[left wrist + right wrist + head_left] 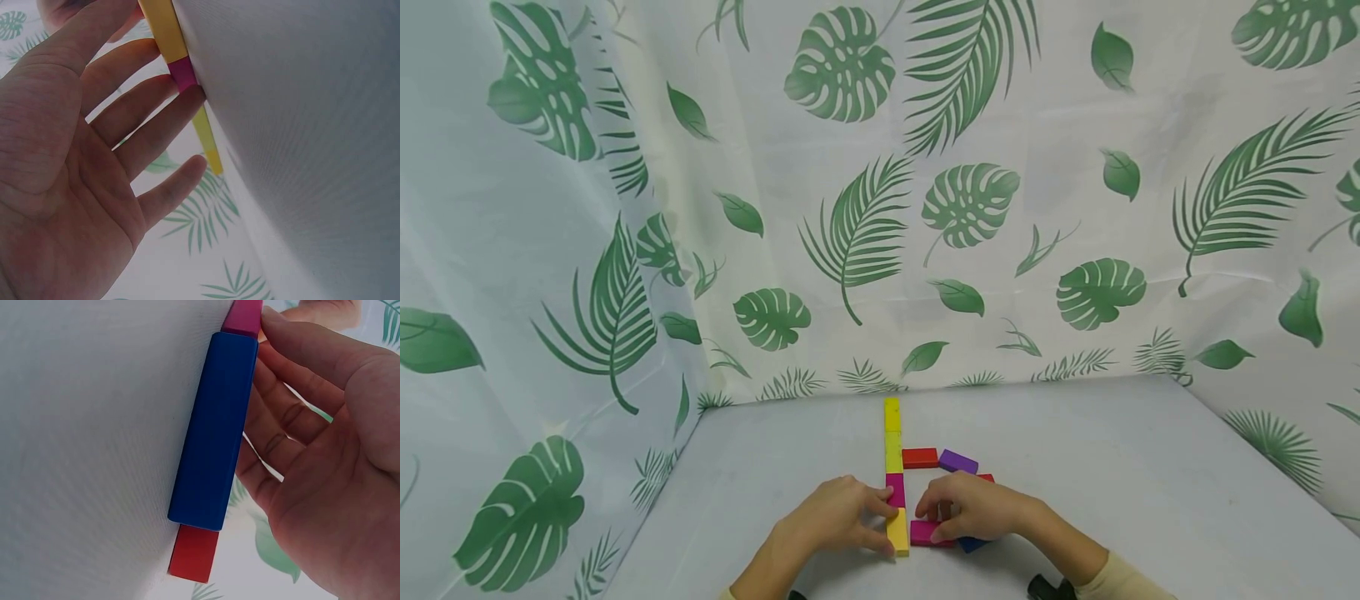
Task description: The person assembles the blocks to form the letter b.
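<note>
A straight column of blocks runs away from me: an orange-yellow block (pixel 898 542), a magenta block (pixel 895 482) and two yellow blocks (pixel 892 452) beyond. My left hand (pixel 842 517) touches the column's left side with nearly straight fingers; its thumb is by the orange-yellow block's near end. To the right, my right hand (pixel 981 507) pinches a second magenta block (pixel 919 533), thumb on the near side and fingers beyond. A blue block (pixel 212 431) adjoins that block's end, with a red block (pixel 194 553) past it. The right hand partly covers these in the head view.
Another red block (pixel 920 458) meets the column's right side, and a purple block (pixel 958 461) lies angled beside it. The white tabletop (pixel 1075 450) ends at a leaf-patterned curtain (pixel 865 250). Dark objects (pixel 1051 587) show at the bottom edge.
</note>
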The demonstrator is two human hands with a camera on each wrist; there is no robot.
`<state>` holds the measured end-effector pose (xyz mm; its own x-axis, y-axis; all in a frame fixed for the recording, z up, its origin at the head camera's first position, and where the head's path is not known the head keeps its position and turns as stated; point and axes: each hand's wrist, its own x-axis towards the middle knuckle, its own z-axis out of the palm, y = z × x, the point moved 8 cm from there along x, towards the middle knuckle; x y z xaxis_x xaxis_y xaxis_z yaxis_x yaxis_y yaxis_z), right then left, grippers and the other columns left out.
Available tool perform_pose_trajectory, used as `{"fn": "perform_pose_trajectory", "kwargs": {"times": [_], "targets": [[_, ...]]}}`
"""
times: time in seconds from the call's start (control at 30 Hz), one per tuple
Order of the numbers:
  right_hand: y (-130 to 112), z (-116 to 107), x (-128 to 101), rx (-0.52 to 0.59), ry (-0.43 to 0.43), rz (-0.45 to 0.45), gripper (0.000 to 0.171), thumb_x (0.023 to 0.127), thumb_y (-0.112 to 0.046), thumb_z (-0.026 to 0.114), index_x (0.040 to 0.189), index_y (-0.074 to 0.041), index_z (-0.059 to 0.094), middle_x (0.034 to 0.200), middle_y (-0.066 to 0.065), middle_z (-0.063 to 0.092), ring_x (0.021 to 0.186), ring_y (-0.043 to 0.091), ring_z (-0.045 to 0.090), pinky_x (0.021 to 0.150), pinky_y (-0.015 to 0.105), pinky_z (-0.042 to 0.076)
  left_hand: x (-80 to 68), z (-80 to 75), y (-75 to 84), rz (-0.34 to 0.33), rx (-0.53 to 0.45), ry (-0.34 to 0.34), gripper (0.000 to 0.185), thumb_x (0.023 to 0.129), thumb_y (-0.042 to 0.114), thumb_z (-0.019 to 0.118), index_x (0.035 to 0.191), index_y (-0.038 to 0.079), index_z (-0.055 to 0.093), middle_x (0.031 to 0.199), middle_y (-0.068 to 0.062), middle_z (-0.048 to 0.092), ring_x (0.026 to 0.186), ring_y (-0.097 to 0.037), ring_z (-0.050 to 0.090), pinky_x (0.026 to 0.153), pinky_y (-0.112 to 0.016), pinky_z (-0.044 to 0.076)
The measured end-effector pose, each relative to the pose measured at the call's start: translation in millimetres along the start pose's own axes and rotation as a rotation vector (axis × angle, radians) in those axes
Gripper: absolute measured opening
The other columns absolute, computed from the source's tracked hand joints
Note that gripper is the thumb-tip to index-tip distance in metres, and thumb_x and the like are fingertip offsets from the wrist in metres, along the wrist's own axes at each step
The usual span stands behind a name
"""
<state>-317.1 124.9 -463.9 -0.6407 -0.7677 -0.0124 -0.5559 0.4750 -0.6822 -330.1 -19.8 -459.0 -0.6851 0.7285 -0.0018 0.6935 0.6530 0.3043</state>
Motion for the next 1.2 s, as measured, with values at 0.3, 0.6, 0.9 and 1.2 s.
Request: {"fn": "perform_pose_trajectory", "kwargs": {"times": [0.3, 0.6, 0.9, 1.2], "targets": [[-1, 2, 0, 0.009, -0.009, -0.007, 0.025, 0.088, -0.024, 0.07, 0.112, -0.02, 0.067, 0.091, -0.009, 0.065, 0.08, 0.002, 0.058, 0.073, 0.02, 0.052, -0.1, 0.4, -1.0, -0.017, -0.013, -0.01, 0.054, 0.068, 0.064, 0.073, 0.116, 0.038, 0.068, 0.127, 0.014, 0.06, 0.12, -0.007, 0.054, 0.1, -0.04, 0.044], [-2, 3, 1, 0.018, -0.016, -0.008, 0.024, 0.088, -0.024, 0.07, 0.112, -0.02, 0.068, 0.09, -0.011, 0.065, 0.079, 0.002, 0.058, 0.073, 0.019, 0.052, 0.0, 0.6, -1.1, -0.018, -0.017, -0.011, 0.055, 0.068, 0.064, 0.073, 0.115, 0.037, 0.069, 0.128, 0.014, 0.059, 0.121, -0.007, 0.054, 0.1, -0.039, 0.045], [0, 2, 1, 0.006, -0.016, 0.005, 0.025, 0.088, -0.028, 0.07, 0.112, -0.021, 0.068, 0.091, -0.012, 0.065, 0.08, 0.002, 0.059, 0.073, 0.019, 0.052, 0.4, 0.8, -1.0, -0.013, -0.018, -0.006, 0.054, 0.068, 0.064, 0.073, 0.115, 0.037, 0.069, 0.127, 0.014, 0.06, 0.121, -0.006, 0.054, 0.099, -0.039, 0.045], [9, -23, -15, -0.053, -0.009, 0.109, 0.023, 0.084, -0.024, 0.074, 0.107, -0.021, 0.07, 0.098, -0.011, 0.066, 0.086, 0.008, 0.059, 0.073, 0.021, 0.051, 1.2, 2.4, -2.3, -0.026, -0.005, -0.015, 0.055, 0.067, 0.065, 0.073, 0.114, 0.037, 0.069, 0.127, 0.015, 0.06, 0.12, -0.007, 0.055, 0.099, -0.038, 0.045]]}}
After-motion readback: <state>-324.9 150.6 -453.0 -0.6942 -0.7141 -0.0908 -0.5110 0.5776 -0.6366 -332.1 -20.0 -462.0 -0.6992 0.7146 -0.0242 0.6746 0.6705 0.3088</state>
